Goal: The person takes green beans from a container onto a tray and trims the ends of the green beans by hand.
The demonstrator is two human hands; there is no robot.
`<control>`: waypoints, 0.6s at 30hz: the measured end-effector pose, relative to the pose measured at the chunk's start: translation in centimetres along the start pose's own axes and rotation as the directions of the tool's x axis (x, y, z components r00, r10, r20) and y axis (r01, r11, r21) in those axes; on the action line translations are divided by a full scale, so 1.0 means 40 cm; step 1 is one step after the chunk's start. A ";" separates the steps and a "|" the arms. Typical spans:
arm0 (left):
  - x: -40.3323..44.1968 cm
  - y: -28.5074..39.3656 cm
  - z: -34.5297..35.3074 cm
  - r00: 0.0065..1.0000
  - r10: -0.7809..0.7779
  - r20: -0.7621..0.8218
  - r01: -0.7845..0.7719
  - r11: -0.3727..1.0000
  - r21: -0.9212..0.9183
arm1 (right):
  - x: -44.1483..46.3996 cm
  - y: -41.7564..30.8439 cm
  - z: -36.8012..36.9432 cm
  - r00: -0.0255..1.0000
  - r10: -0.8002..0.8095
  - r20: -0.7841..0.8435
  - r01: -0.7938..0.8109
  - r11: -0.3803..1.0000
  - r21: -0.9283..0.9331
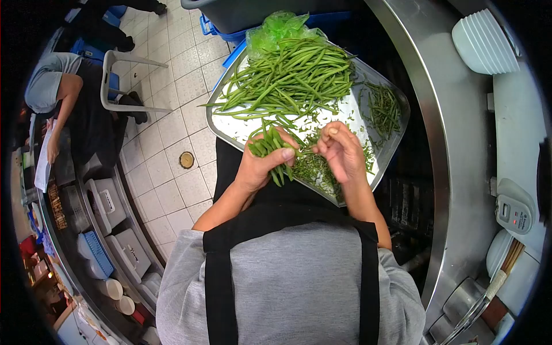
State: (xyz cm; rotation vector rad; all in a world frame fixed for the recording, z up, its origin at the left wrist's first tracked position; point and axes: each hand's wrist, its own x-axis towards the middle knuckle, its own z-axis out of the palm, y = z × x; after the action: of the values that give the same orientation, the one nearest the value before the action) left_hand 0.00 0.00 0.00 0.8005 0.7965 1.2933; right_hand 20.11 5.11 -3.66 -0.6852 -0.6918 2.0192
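Observation:
My left hand (264,161) is wrapped round a bunch of green beans (267,144), their ends pointing toward my right hand. Just beside those ends, my right hand (340,150) has its fingers curled, thumb and index close together; whether anything small is between them is too small to tell. Both hands are over the near edge of a metal tray (221,127). A large pile of green beans (293,75) lies across the tray, with a green plastic bag (276,31) at its far side. Small green trimmings (319,167) cover the near part, and darker thin beans (382,112) lie at the right.
A steel counter (460,144) curves along the right, holding stacked white bowls (486,43) and a small device with a display (513,214). At left, a person (57,86) bends beside a white chair (107,80). Shelves with containers (129,253) stand at lower left.

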 end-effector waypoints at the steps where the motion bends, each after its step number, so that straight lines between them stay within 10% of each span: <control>1: 0.004 0.000 0.002 0.999 -0.029 -0.021 0.028 0.999 -0.037 | -0.009 -0.024 0.012 0.998 -0.007 -0.061 -0.002 0.988 -0.157; 6: 0.024 -0.022 0.032 0.986 -0.147 -0.075 0.120 0.951 -0.285 | -0.038 -0.064 -0.016 0.982 -0.082 -0.172 -0.089 0.599 -0.795; 12: 0.021 -0.025 0.021 0.978 -0.207 -0.022 0.203 0.972 -0.122 | -0.053 -0.088 0.084 0.961 -0.277 0.020 0.106 0.300 -0.948; 18: 0.017 -0.012 0.026 0.968 -0.251 0.023 0.248 0.965 0.087 | -0.065 -0.102 0.136 0.943 -0.292 0.157 0.248 0.308 -0.919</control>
State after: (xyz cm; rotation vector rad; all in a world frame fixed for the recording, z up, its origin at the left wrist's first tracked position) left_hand 1.20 0.57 0.05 0.7596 0.8987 1.0248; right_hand 19.84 3.63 3.47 -1.1395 -1.8757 1.0971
